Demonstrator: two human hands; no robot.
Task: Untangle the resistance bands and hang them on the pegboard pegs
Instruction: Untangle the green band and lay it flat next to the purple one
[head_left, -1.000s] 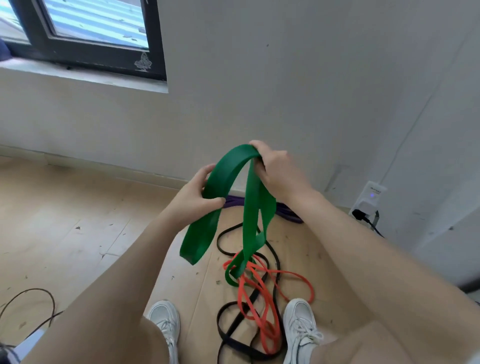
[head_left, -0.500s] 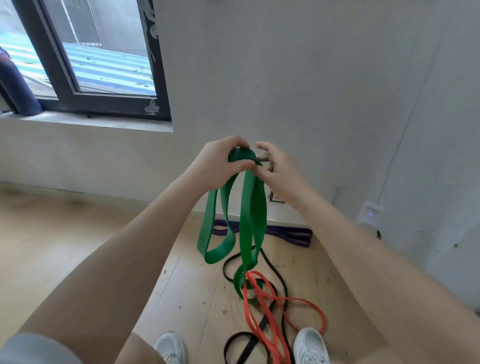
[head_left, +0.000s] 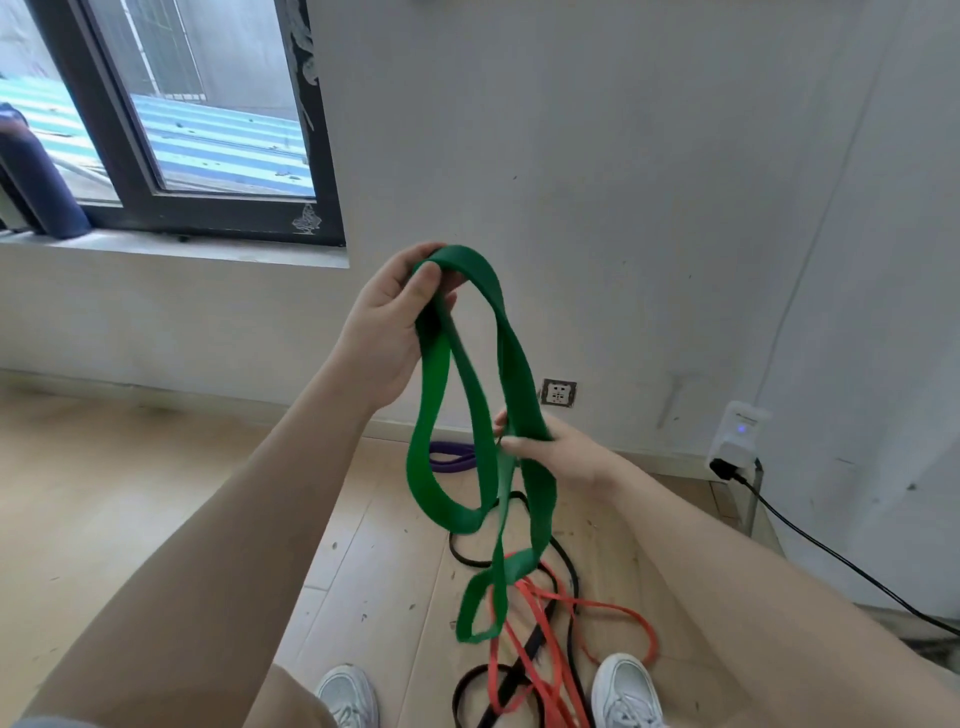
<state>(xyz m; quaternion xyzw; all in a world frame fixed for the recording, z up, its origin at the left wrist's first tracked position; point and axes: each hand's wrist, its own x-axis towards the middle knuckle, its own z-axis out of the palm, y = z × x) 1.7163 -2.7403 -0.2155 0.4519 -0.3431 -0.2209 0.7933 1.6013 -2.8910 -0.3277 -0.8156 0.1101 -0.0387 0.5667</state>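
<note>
A wide green resistance band (head_left: 431, 415) hangs in twisted loops in front of me. My left hand (head_left: 389, 322) grips its top, raised at chest height. Lower and to the right, my right hand (head_left: 566, 452) pinches one strand of the same band. Its bottom loop dangles just above the floor. On the floor between my shoes lie a red band (head_left: 597, 608) and a black band (head_left: 530, 649), crossed over each other. A purple band (head_left: 452, 460) lies by the wall, partly hidden behind the green one. No pegboard shows in this view.
A grey wall stands close ahead with a socket (head_left: 558, 392) low on it. A white plug adapter (head_left: 737, 434) with a black cable (head_left: 831, 551) sits at the right. A dark-framed window (head_left: 208, 130) and a dark bottle (head_left: 41, 182) on the sill are at the left.
My left hand has lifted the green band's top higher. My right hand has let go of the top and dropped down to hold a strand lower on the band.
</note>
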